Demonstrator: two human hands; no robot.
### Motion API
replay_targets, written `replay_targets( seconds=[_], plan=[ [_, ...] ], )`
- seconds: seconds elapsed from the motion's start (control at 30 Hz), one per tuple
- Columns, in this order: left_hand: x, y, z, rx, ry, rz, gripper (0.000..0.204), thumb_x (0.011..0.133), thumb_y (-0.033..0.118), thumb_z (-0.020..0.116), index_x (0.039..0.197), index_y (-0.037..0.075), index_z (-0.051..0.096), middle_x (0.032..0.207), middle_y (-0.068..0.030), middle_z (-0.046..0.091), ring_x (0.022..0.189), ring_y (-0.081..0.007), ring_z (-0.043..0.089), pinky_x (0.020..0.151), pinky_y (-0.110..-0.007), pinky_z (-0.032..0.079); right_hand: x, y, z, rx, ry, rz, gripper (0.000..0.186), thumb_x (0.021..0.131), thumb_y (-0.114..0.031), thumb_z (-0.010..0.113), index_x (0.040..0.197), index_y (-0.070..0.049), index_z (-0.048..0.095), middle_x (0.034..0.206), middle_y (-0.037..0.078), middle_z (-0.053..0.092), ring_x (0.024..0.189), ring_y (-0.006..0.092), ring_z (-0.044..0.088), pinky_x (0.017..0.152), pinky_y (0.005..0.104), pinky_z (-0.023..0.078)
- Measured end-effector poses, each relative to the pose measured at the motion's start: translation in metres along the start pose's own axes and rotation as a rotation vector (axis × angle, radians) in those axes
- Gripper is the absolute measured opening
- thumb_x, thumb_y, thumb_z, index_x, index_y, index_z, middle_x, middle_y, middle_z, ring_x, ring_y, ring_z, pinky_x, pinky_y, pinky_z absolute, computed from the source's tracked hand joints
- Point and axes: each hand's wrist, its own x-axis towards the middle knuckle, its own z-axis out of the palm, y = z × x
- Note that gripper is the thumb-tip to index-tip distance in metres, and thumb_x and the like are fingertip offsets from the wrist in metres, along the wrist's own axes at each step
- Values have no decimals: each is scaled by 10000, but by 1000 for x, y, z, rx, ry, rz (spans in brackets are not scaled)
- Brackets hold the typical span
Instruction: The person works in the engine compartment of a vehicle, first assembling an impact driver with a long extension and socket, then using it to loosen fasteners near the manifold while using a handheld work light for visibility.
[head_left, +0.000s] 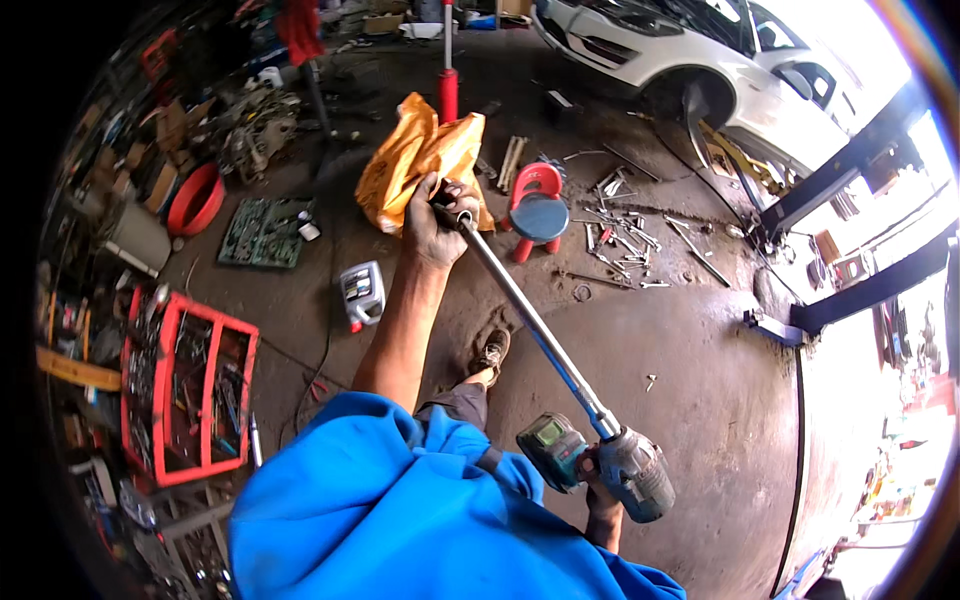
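My right hand (603, 508) is closed round the grip of a cordless impact wrench (640, 474), partly hidden behind the tool. A green-topped battery pack (552, 450) sits at the grip's end. From the wrench's nose a long chrome extension bar (535, 325) slants up and away to my left hand (437, 225). That hand's fingers are curled at the bar's far end, around a ring-shaped socket end. Directly behind it is a crumpled orange plastic bag (415, 150); whether the fingers also grip the bag I cannot tell.
A small red chair with a blue seat (538, 217) stands ahead, beside scattered wrenches (625, 240). On the left are a grey jug (362, 293), a green socket case (262, 235), a red basin (197, 200) and a red tool rack (212, 314). A white car (650, 50) and lift arms (870, 285) occupy the right.
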Motion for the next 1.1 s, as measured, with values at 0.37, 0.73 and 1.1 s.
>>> replay_targets(
  seconds=[0.37,0.73,1.1],
  plan=[
    [337,-36,-7,-291,-112,-240,307,966,225,431,735,25,467,566,11,327,454,-92,337,384,-229,310,233,-49,-46,-236,252,181,203,760,-164,704,875,-56,576,721,11,562,651,125,533,608,273,433],
    [551,-64,0,210,-100,-57,288,981,244,421,822,13,489,571,11,292,459,-80,303,337,-194,280,496,-50,-115,-229,132,190,173,737,-160,707,828,-44,618,723,33,607,650,144,581,623,283,470],
    [730,-92,19,304,2,95,245,981,214,406,850,26,492,541,50,248,425,-51,258,351,-190,243,851,-128,-193,-261,-427,-353,188,718,-138,713,863,-37,647,780,79,653,662,197,630,649,295,496]
  ],
)
